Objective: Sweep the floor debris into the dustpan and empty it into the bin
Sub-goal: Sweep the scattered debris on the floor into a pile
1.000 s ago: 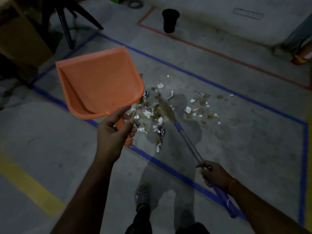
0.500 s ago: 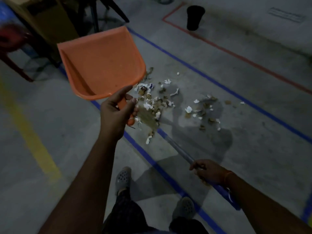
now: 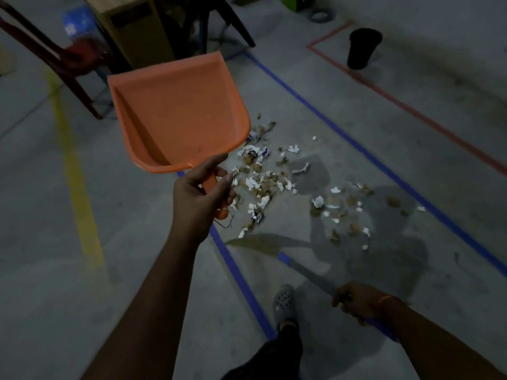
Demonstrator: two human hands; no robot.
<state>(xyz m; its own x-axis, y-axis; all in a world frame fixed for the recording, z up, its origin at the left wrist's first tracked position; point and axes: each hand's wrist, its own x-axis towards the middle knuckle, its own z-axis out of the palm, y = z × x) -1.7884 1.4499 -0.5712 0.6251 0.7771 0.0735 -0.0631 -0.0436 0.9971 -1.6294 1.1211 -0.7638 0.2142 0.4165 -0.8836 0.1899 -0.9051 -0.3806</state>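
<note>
The task looks to be at an early stage: the debris (image 3: 263, 185) lies on the floor (image 3: 452, 149) in a loose pile of white scraps and brown bits, with a thinner scatter off to its right, and none of it has reached the dustpan (image 3: 178, 111). The left hand (image 3: 200, 198) holds the orange dustpan up off the floor, its fingers (image 3: 229, 178) wrapped around the short handle; the pan's tray shows only a faint smudge or two, no load. The right hand (image 3: 356, 300) grips the broom (image 3: 304, 270) by its shaft, the bristles resting on the floor near the pile's lower edge. The black bin (image 3: 363, 48) stands well apart beyond the red line (image 3: 411, 111); its inside cannot be seen. Gathering, scooping and emptying all remain.
</note>
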